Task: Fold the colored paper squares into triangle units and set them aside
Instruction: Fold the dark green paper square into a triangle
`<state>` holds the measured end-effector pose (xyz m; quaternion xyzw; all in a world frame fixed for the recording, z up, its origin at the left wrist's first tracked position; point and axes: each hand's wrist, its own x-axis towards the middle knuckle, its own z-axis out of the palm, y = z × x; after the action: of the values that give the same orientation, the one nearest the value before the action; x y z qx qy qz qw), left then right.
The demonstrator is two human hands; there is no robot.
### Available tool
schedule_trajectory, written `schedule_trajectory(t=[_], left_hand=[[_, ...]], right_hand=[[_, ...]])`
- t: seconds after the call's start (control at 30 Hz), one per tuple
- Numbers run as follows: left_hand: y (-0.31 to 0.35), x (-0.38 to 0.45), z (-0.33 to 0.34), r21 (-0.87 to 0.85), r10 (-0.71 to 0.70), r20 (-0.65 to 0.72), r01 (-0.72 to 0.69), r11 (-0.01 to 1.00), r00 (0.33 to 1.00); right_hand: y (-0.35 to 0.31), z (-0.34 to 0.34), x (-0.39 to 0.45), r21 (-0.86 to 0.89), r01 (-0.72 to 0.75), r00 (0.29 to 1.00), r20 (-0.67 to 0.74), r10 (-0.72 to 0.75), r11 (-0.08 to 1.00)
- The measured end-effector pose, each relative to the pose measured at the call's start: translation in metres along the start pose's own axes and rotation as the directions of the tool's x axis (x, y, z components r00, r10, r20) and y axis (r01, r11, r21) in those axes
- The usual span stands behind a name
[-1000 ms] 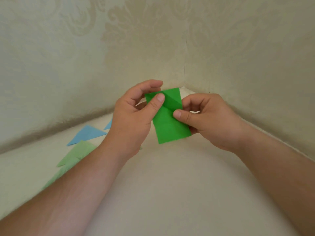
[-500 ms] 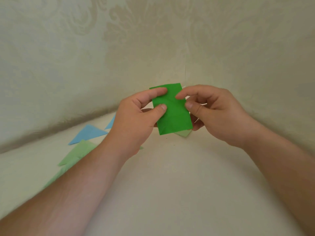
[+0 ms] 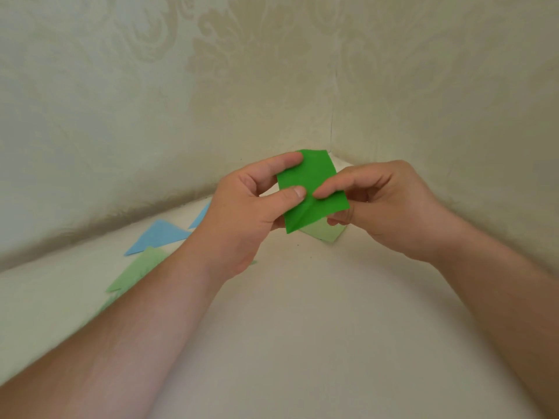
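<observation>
A bright green folded paper (image 3: pixel 311 189) is held up in front of the corner of the room, above the pale surface. My left hand (image 3: pixel 245 213) pinches its left side between thumb and forefinger. My right hand (image 3: pixel 387 207) pinches its right side, thumb on the front face, fingers behind. A diagonal crease runs across the paper's lower part. A pale green paper (image 3: pixel 323 232) lies just below and behind it.
Folded triangles lie on the pale surface (image 3: pixel 302 343) at the left: a light blue triangle (image 3: pixel 157 235), another blue tip (image 3: pixel 201 217) behind my left hand, and pale green triangles (image 3: pixel 139 270) partly under my left forearm. Patterned walls (image 3: pixel 121 101) close in behind.
The green paper has been turned over, so its plain face shows instead of the folded flaps. Both hands shifted their pinch, and the paper now tilts slightly to the right.
</observation>
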<state>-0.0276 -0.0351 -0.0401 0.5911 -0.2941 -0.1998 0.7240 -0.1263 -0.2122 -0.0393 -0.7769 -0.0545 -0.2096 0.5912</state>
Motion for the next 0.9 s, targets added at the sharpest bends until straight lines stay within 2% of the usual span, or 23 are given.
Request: schedule_trajectory(t=[0.33,0.53,0.63,0.73,0.9], left_hand=[[0.0,0.0,0.005,-0.03,0.125,-0.022,-0.126,0.992,0.992],[0.004,-0.002,0.003,-0.148,0.025,-0.006,-0.025,0.989,1.0],[0.001,-0.005,0.008,0.001,0.127,0.0,-0.127,0.992,0.992],[-0.006,-0.007,0.014,0.168,0.278,-0.021,-0.271,0.948,0.96],[-0.007,-0.006,0.008,0.251,0.409,-0.019,-0.392,0.885,0.912]], right_hand=[[-0.004,0.002,0.0,0.08,-0.001,0.997,-0.071,0.007,0.997],[-0.005,0.001,0.002,0.128,0.018,0.98,-0.199,0.008,0.992],[-0.006,0.002,0.002,0.164,0.027,0.976,-0.218,0.01,0.986],[-0.005,0.002,0.002,0.2,0.049,0.982,-0.189,-0.01,0.979],[-0.005,0.003,0.003,0.165,0.116,0.977,-0.198,-0.082,0.979]])
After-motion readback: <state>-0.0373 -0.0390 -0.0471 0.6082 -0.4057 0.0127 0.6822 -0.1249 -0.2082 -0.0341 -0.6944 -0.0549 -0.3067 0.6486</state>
